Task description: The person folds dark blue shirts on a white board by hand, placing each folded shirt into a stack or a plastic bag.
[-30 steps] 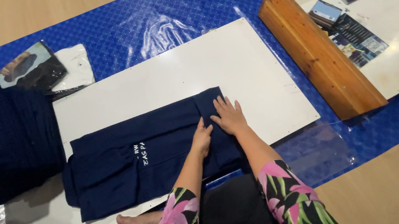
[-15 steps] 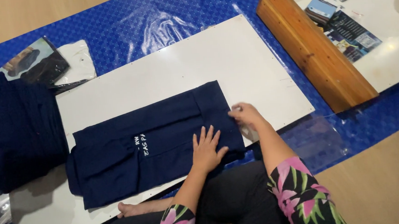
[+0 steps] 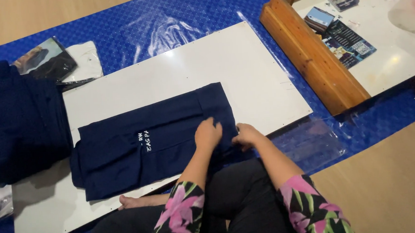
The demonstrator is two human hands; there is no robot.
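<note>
A folded navy garment [image 3: 155, 139] with small white lettering lies across the lower left half of a white board [image 3: 243, 70], which rests on a blue plastic sheet [image 3: 162, 22] spread over the floor. The left hand [image 3: 207, 133] presses down on the garment's right end near the centre of the frame, fingers curled together and flat against the cloth. The right hand [image 3: 246, 135] sits just beside it at the garment's lower right corner, and its fingers seem to pinch the cloth edge, though whether they actually grip it cannot be told from this angle. The step in hand looks like squaring off the right end of the fold. To do it well, the left hand should keep the layers pinned so they do not slide, while the right hand draws the corner taut and lines it up with the edge underneath, then smooths outward to push away any ridge. A stack of dark cloth [image 3: 13, 125] fills the left edge of the frame, touching the garment's left end. A wooden frame [image 3: 310, 56] runs along the upper right, beside a pale surface with printed cards [image 3: 348, 41]. A clear plastic bag [image 3: 311, 143] lies at the right of the board's lower corner.
</note>
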